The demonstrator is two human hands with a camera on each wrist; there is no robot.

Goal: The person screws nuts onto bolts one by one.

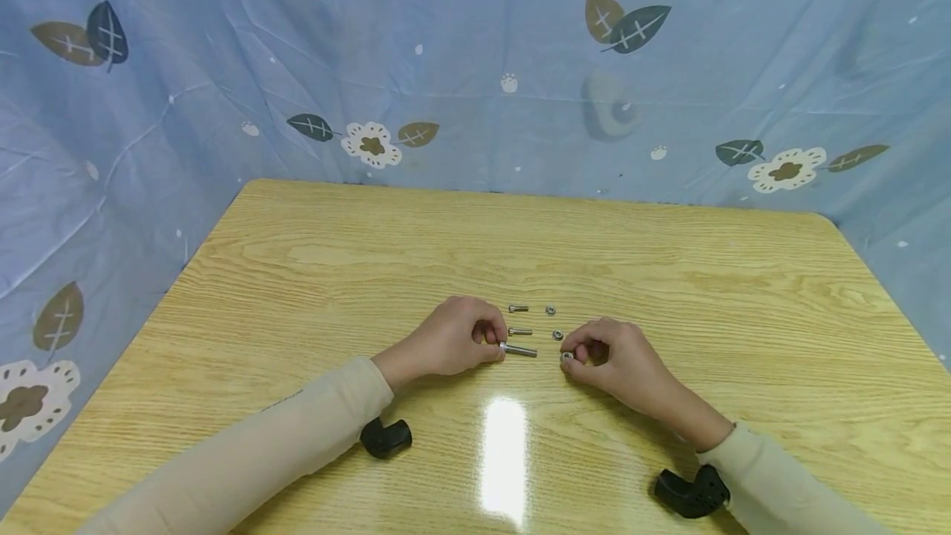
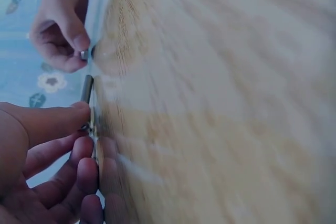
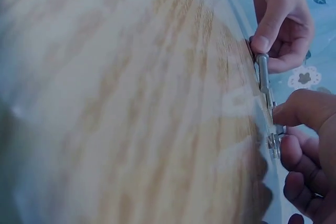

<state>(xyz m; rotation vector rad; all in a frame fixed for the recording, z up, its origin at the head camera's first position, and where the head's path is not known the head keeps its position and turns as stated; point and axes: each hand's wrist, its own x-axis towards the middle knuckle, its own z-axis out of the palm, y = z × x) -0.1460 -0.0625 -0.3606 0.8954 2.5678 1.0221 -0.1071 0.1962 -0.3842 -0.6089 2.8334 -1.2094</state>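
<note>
My left hand pinches the head end of the largest bolt between thumb and fingers; the threaded shank points right, close over the table. Facing it, my right hand pinches a nut at its fingertips. A short gap separates the bolt's tip from this nut. Behind the big bolt lie two smaller bolts, a middle bolt and a far bolt, heads to the left. To their right lie a middle nut and a far nut. In the left wrist view the big bolt stands out past the left thumb.
The wood-grain table stretches out on all sides of the hands. A blue curtain with leaf and flower prints hangs along its back and sides. Black curved mounts, a left mount and a right mount, sit at the wrists.
</note>
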